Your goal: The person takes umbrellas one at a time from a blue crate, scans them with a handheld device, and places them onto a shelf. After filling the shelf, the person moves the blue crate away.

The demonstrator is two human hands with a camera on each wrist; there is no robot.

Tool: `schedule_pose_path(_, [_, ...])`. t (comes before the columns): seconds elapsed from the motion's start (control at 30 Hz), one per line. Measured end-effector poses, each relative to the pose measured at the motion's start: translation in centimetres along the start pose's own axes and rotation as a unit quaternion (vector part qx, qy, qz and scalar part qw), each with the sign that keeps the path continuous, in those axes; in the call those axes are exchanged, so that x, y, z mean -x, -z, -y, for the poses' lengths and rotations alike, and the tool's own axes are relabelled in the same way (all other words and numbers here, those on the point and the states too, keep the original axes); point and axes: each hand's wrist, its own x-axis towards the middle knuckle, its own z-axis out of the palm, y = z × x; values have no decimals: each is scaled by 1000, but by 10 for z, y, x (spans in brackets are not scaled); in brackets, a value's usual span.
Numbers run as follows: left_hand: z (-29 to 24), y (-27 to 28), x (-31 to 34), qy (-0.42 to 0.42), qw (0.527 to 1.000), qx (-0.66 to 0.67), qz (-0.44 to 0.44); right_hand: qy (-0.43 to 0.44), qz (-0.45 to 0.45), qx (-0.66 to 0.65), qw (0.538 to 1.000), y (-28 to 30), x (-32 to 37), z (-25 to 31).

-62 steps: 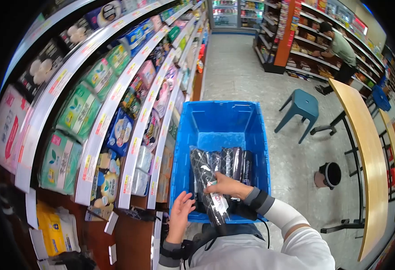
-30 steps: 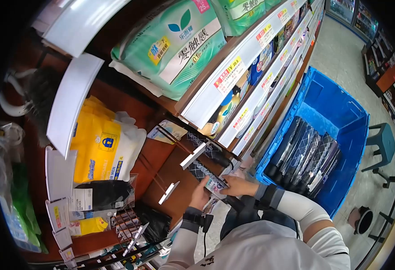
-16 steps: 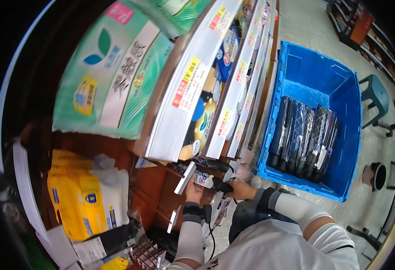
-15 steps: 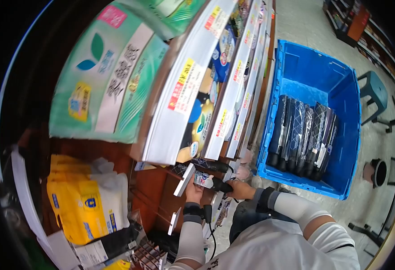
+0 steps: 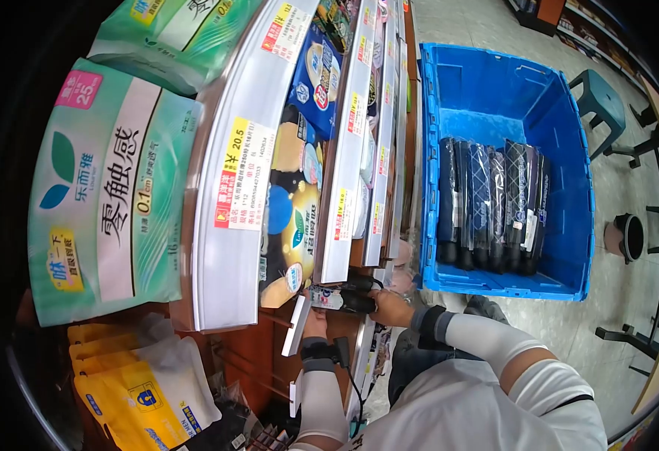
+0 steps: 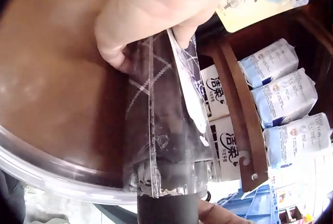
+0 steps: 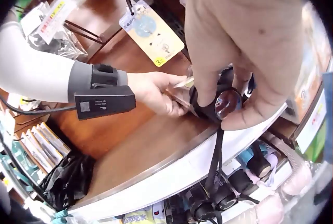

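A folded black umbrella (image 6: 161,146) in a clear plastic sleeve lies at a low brown shelf, with a white label along its side. My left hand (image 5: 315,325) holds its sleeved body; in the left wrist view the fingers curl round the patterned fabric. At the other end, my right hand (image 7: 250,47) grips the black handle, whose strap hangs down over the shelf's white edge. Another dark umbrella (image 5: 359,282) lies just behind in the head view. Several more sleeved umbrellas (image 5: 497,203) stand side by side in the blue crate (image 5: 480,79).
White price-tag holders on metal hooks (image 5: 295,325) jut out beside my left hand. Green pad packs (image 5: 111,195) and yellow packs (image 5: 145,391) fill the shelves at left. A stool (image 5: 598,105) and a bin (image 5: 624,238) stand beyond the crate.
Earlier my right hand held a sleeved umbrella over the crate. Both hands then moved left to the shelf with an umbrella. Lately the head view has shifted, while the grip looks much the same.
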Motion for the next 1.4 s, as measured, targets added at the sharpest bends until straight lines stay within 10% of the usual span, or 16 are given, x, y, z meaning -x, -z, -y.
schedule_pose_path(1.03, [10,-37,13,-95,986,-62,-122,-21,61,-38,997,12,10,-27])
schedule_pose_path(1.2, [22,36,-83,-105,991,-77,-19,4,89,-12,996,15,14,-27])
schedule_pose_path(1.27, [17,26,-75,-108,927,-358,-38,29,86,-24,996,40,26,-1])
schedule_pose_path(1.4, [32,58,-65,-74,991,-109,-24,104,128,-60,984,104,42,40])
